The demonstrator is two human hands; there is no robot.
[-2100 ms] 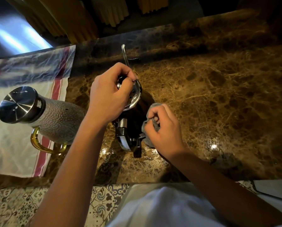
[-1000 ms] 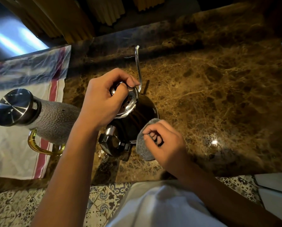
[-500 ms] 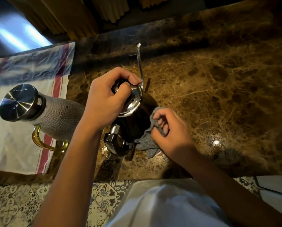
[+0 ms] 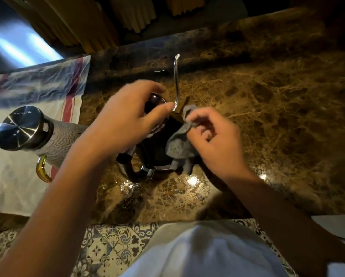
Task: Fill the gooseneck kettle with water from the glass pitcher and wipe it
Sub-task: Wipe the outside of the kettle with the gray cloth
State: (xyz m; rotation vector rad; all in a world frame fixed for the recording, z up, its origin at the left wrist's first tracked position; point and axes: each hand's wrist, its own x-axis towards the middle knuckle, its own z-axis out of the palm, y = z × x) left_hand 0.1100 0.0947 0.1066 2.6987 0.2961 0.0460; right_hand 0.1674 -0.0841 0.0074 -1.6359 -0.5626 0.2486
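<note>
From the head view, the dark gooseneck kettle [image 4: 157, 154] stands on the brown marble desk [image 4: 277, 108] in the middle of the frame. Its thin spout [image 4: 175, 80] points up. The left hand [image 4: 125, 124] grips the top of the kettle. The right hand [image 4: 213, 140] holds a grey cloth [image 4: 177, 146] against the kettle's side. At the left, the pitcher [image 4: 47, 136] with a shiny lid stands on a striped towel [image 4: 27, 80].

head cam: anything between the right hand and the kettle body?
Yes: the grey cloth. The right hand pinches it and it lies against the dark side of the kettle, in the head view. The left hand grips the lid.
</note>
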